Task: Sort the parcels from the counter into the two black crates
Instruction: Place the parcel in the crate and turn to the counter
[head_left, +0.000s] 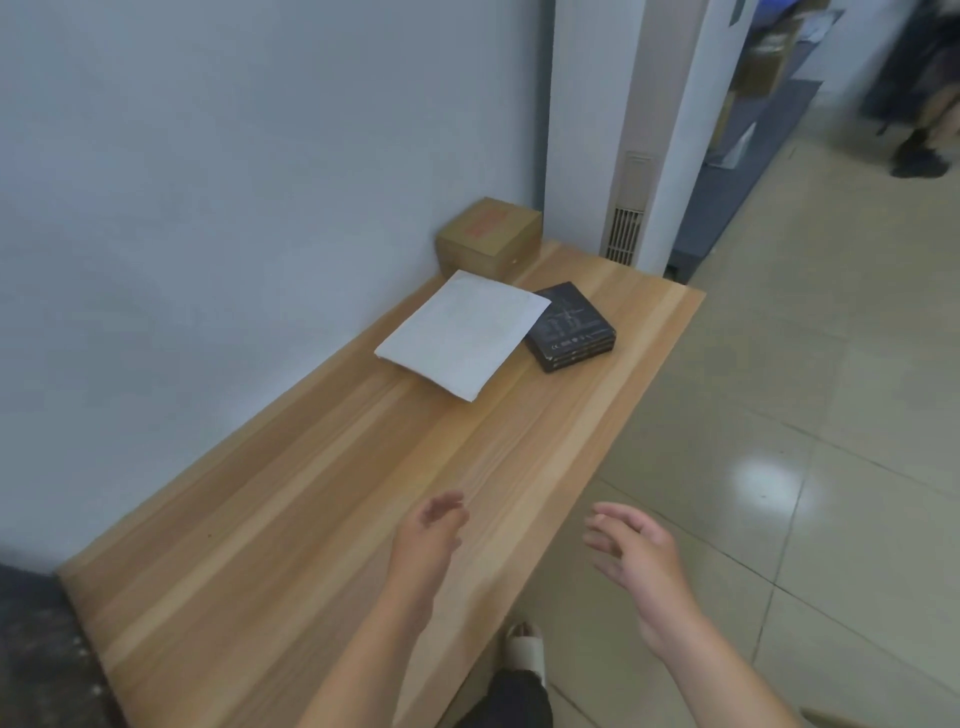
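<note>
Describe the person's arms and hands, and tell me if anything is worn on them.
Both forearms are bare to the frame's edge, with no sleeve in view. The left hand and right hand wear no gloves; no watch, bracelet or ring shows, though the picture is slightly blurred.

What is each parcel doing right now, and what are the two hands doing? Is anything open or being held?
Cardboard box: closed, at the far end of the counter, by the wall.
White envelope: lying down, one edge overlapping the black boxes.
Black boxes: closed, stacked, on the counter.
Left hand: open, empty, over the counter.
Right hand: open, empty, past the counter's edge.
</note>
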